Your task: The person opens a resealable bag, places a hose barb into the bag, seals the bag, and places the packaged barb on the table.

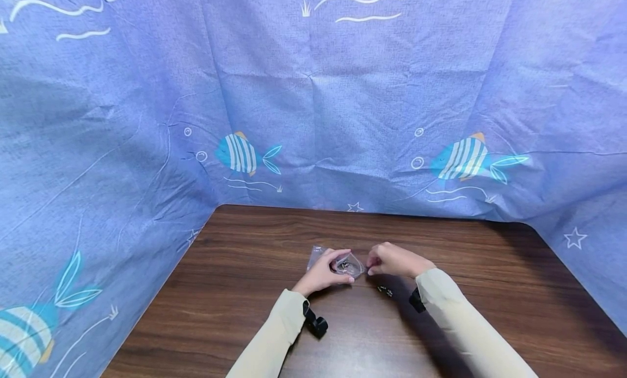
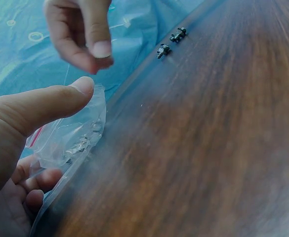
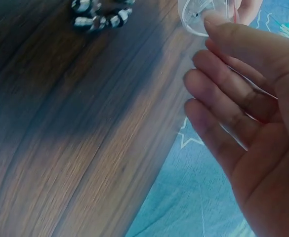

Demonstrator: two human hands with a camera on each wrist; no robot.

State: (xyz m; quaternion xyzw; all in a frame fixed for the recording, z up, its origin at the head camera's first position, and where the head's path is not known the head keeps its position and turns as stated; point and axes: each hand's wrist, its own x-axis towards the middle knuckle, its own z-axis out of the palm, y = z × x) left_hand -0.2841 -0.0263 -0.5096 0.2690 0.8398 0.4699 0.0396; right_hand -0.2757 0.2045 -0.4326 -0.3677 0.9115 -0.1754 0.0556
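Note:
My left hand [image 1: 322, 273] holds a small clear zip bag [image 1: 356, 262] near the table's middle, thumb on one side and fingers on the other. Through the plastic in the left wrist view, several small shiny pieces [image 2: 78, 148] show at its bottom. The bag's mouth gapes toward my right hand [image 1: 393, 260]. That hand hovers right at the opening, thumb and index fingertips close together and the other fingers loosely bent. No piece shows between them. Several loose dark-and-silver pieces [image 3: 102, 19] lie on the table just in front of my right hand.
The brown wood-grain table [image 1: 235, 291] spreads around both hands. Behind it and at its sides hangs a blue cloth [image 1: 352, 111] printed with fish, meeting the table's far edge. Black straps with small devices [image 1: 315, 324] sit at the wrists.

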